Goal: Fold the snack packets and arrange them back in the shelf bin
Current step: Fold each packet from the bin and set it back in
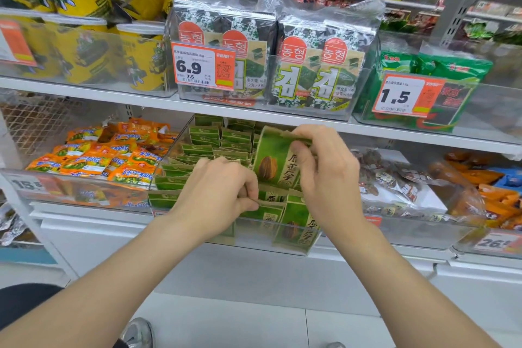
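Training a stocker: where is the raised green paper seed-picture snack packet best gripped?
Probably pinch the green paper snack packet at its flat top strip, from the right, as the right hand does; its middle bulges. The left hand pinches a tan packet edge below.

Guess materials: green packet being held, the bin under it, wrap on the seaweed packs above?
Green packet: matte, paper-look film with kraft-brown edges, creased where pinched; could be laminated plastic.
Bin: clear rigid plastic, glossy; the packets show through its walls.
Seaweed wrap: thin clear plastic film, crinkled, with glare streaks.
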`<state>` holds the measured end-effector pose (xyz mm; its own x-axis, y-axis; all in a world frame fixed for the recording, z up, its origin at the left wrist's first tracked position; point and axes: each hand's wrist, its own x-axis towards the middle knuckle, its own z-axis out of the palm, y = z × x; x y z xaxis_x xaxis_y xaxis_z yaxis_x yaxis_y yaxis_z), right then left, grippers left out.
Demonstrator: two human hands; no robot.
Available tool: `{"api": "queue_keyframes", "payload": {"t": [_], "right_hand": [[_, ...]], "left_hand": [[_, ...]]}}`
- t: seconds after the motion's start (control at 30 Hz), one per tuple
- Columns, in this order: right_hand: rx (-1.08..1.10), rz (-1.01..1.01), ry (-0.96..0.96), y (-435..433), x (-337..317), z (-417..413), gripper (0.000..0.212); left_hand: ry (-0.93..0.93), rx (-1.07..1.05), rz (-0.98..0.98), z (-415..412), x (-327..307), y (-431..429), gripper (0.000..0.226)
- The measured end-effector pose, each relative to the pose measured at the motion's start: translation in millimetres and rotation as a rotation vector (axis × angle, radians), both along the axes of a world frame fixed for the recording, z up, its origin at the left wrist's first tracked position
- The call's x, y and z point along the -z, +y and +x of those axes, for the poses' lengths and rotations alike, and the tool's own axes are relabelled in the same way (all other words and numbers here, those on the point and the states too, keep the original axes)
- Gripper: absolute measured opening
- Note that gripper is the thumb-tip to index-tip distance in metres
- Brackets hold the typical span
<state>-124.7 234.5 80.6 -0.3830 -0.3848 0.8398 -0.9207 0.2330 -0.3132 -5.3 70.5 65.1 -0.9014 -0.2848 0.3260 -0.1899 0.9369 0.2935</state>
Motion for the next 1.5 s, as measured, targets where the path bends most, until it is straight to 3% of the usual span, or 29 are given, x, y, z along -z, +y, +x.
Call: {"api": "queue_keyframes", "payload": {"t": [0.13, 0.2, 0.3, 0.4, 0.5, 0.57, 0.8, 0.9, 1.0, 1.1, 1.2, 1.33, 1.43, 1.5], "right_hand": [[-0.196, 0.410, -0.235, -1, 6, -3, 0.030], [-0.189, 0.597, -0.236, -1, 8, -6, 0.022], [-0.136, 0.666, -0.295, -1, 6, -12, 0.004], [-0.091, 0.671, -0.429, -3, 6, -19, 0.012], [-0.046, 0.545, -0.371, -9, 3, -18, 0.003], [-0.046, 0.513, -0.318, -10, -1, -17, 0.010], [-0.074, 0.988, -0.212, -13, 1, -16, 0.034], [-0.040, 1.148, -0.226, -19, -3, -9, 0.046], [-0.065, 0.993, -0.322, -17, -4, -11, 0.060], [0.008, 0.738, -0.285, -16, -3, -21, 0.030], [0.064, 0.792, -0.298, -22, -2, -25, 0.022], [0.164, 0.793, -0.293, -36, -1, -28, 0.016], [0.165, 0.855, -0.251, -43, -3, -33, 0.024], [0.196, 0.875, -0.178, -46, -4, -33, 0.018]], "left_hand": [[0.031, -0.060, 0.012, 1, -1, -5, 0.017], [0.025, -0.066, 0.005, 2, -1, -5, 0.015], [0.010, -0.061, -0.012, 1, -2, -1, 0.016], [-0.013, -0.065, 0.001, 1, -5, 2, 0.018], [-0.030, -0.100, 0.030, 2, -8, 1, 0.019], [-0.035, -0.115, 0.056, 3, -10, 0, 0.021], [0.040, -0.068, 0.013, 2, -8, 6, 0.051], [-0.038, 0.032, -0.123, 0, -6, 5, 0.039], [-0.176, 0.060, -0.142, -2, -1, 1, 0.032], [-0.236, 0.090, -0.208, -4, 3, -1, 0.031], [-0.290, 0.116, -0.277, -5, 6, 3, 0.043], [-0.303, 0.128, -0.268, -6, 10, 2, 0.026], [-0.281, 0.126, -0.257, -6, 12, 1, 0.024], [-0.261, 0.127, -0.280, -3, 13, 3, 0.025]]}}
